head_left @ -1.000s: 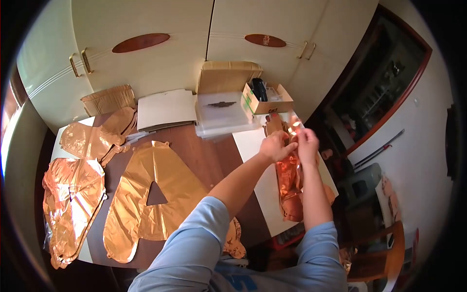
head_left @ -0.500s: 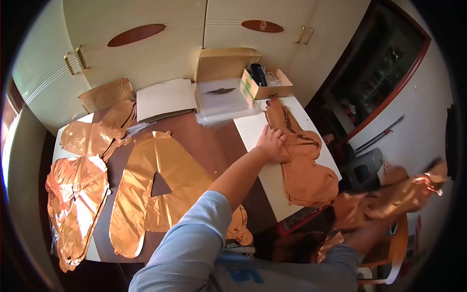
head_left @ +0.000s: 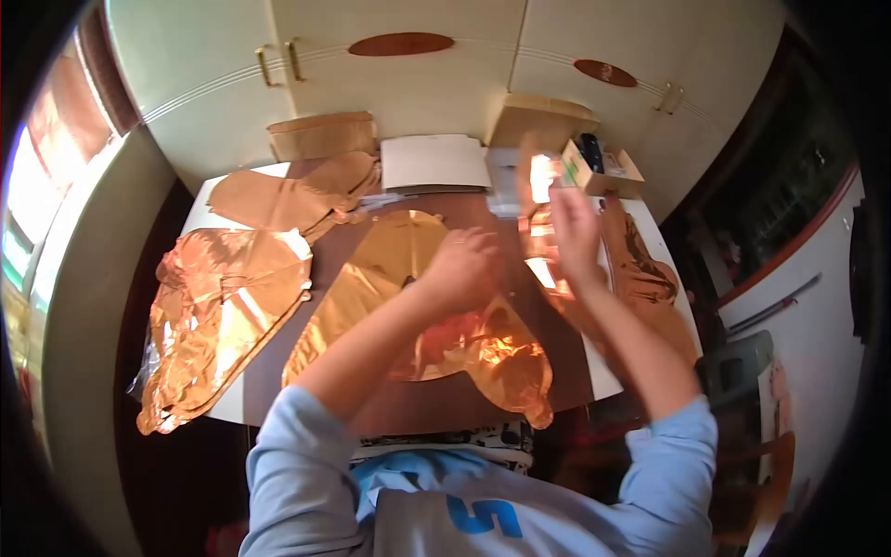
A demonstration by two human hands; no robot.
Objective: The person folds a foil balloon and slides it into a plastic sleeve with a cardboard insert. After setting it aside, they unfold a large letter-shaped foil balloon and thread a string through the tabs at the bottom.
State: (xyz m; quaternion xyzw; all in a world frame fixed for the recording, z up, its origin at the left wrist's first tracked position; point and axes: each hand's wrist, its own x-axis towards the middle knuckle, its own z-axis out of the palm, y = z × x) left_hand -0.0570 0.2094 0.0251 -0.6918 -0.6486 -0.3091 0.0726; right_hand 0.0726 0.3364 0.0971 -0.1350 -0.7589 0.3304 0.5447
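Observation:
My right hand point(head_left: 577, 232) is raised over the right part of the table, its fingers closed on a copper-coloured foil balloon point(head_left: 540, 246). That flat balloon hangs blurred and upright. My left hand point(head_left: 461, 269) hovers above the gold letter-A foil balloon point(head_left: 357, 278); its fingers look bent but are smeared by motion, and their tips are hidden. Under my left forearm, the A balloon is partly covered. Beyond my right forearm lies a stack of deflated copper foil balloons point(head_left: 640, 269) on the white right end of the table.
More flat foil balloons point(head_left: 232, 278) lie at the left, with others point(head_left: 278, 200) behind them. White boards point(head_left: 434, 162), a cardboard piece point(head_left: 322, 136) and an open small box point(head_left: 608, 172) stand along the back. Cabinets point(head_left: 418, 84) rise behind the table point(head_left: 455, 206).
My right hand has brought a foil balloon from the chair side up over the table. My left hand has left the right stack and moved left. The view has turned left.

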